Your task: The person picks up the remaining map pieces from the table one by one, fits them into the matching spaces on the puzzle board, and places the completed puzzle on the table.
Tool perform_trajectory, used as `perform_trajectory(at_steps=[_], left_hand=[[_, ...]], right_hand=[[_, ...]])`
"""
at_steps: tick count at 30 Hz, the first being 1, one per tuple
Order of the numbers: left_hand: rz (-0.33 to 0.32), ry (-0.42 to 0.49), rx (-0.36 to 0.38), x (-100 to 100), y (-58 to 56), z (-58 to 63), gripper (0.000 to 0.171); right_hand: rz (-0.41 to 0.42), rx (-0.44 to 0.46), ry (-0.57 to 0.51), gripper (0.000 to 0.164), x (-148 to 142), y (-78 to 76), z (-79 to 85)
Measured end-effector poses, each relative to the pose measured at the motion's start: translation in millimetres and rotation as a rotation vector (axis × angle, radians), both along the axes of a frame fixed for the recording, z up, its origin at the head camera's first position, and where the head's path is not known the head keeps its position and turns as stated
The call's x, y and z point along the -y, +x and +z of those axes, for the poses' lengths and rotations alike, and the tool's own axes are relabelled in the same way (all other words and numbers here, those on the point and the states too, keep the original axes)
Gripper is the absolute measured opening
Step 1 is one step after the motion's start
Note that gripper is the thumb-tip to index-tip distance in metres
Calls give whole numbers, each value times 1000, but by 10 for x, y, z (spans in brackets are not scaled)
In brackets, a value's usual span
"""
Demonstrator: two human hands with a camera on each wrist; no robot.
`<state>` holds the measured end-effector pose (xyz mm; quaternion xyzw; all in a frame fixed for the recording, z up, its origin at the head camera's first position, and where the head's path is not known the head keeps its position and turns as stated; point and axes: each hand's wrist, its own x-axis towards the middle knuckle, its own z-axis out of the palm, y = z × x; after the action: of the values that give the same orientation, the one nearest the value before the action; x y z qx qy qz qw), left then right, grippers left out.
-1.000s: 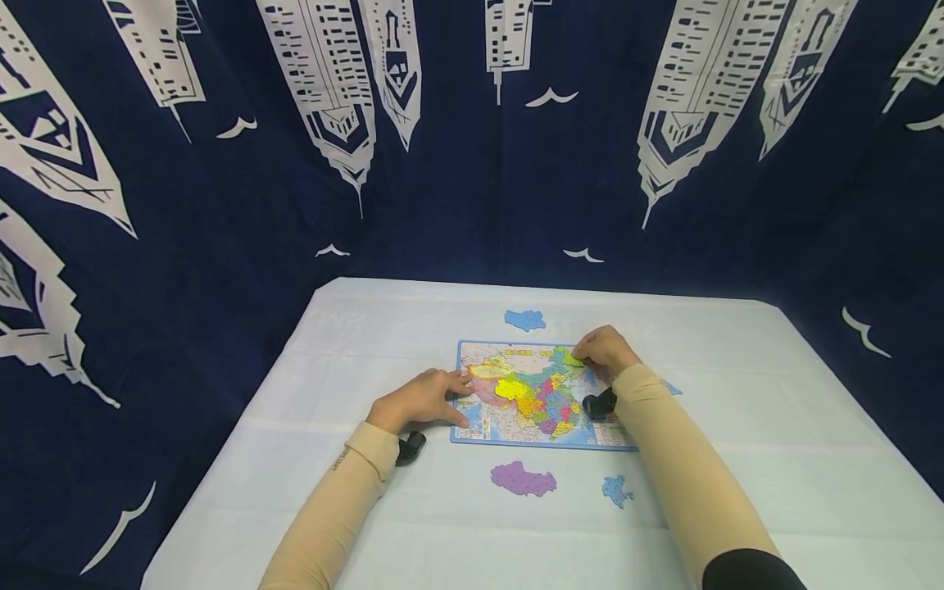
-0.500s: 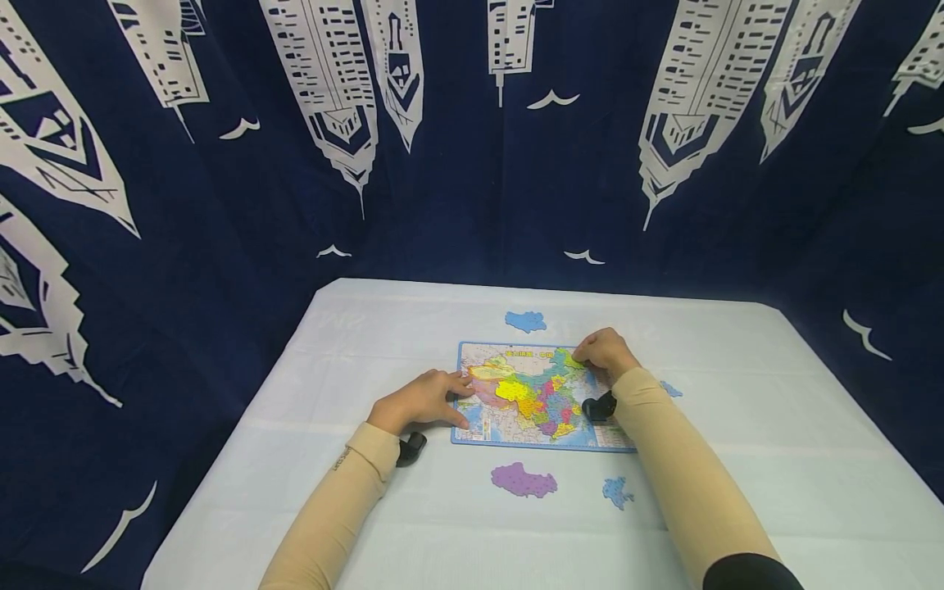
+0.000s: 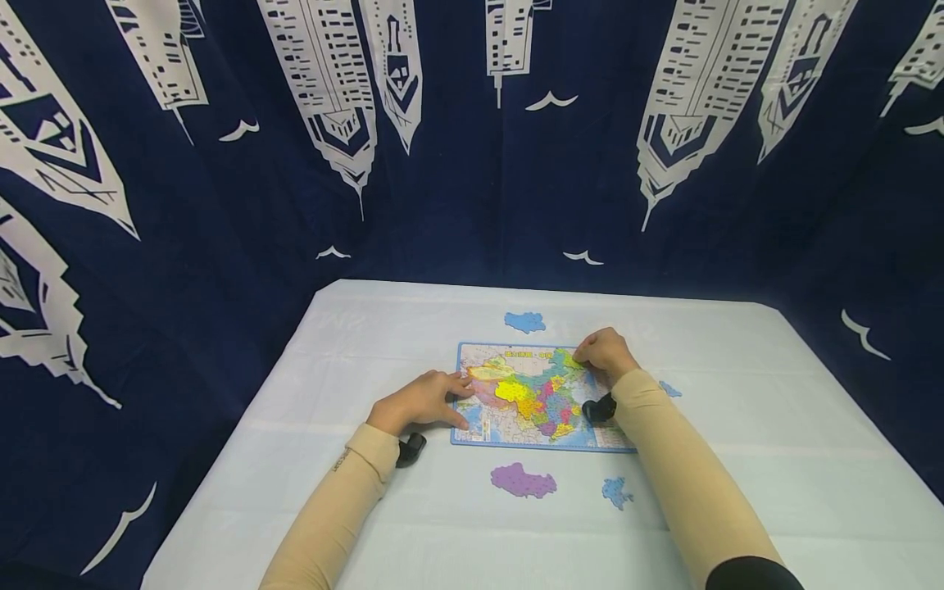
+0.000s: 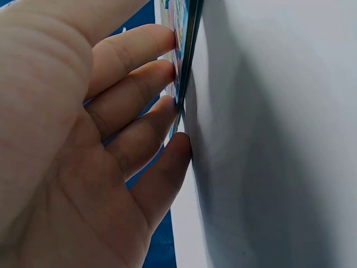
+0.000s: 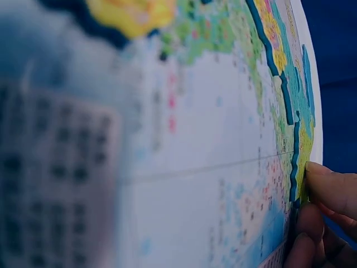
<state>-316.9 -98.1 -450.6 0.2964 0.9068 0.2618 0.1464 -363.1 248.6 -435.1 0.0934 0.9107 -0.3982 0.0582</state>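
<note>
A map puzzle board point(image 3: 501, 433) with a blue border lies on the white table, its raised pieces in many colours. My left hand point(image 3: 422, 401) rests at the board's left edge, fingertips point(image 4: 163, 70) on its surface with the little finger by the rim and the fingers loosely extended. At the upper right of the map, my right hand point(image 3: 608, 352) pinches a yellow-green puzzle piece point(image 5: 303, 159) between thumb and finger. That piece sits against the teal piece point(image 5: 295, 84) beside it. My right forearm covers the board's lower right corner.
Loose pieces lie around the board: a blue one point(image 3: 525, 322) behind it, a purple one point(image 3: 524, 480) and a small blue one point(image 3: 616, 492) in front, and another blue piece point(image 3: 669, 389) to the right. A dark blue patterned cloth point(image 3: 472, 205) hangs behind the table.
</note>
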Motion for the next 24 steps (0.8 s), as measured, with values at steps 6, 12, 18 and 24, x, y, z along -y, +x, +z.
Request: perform_trajectory(at_steps=[6, 12, 18, 24], left_hand=[[-4, 5, 1, -1, -2, -8, 60], [-2, 2, 5, -3, 2, 10, 61], [-3, -10, 6, -4, 6, 21, 61], [-3, -10, 8, -7, 3, 23, 61]], right_hand=[[-21, -1, 11, 10, 10, 7, 3], [-20, -8, 36, 10, 13, 9, 1], [-4, -11, 92, 16, -19, 14, 14], [25, -29, 61, 18, -64, 68, 104]])
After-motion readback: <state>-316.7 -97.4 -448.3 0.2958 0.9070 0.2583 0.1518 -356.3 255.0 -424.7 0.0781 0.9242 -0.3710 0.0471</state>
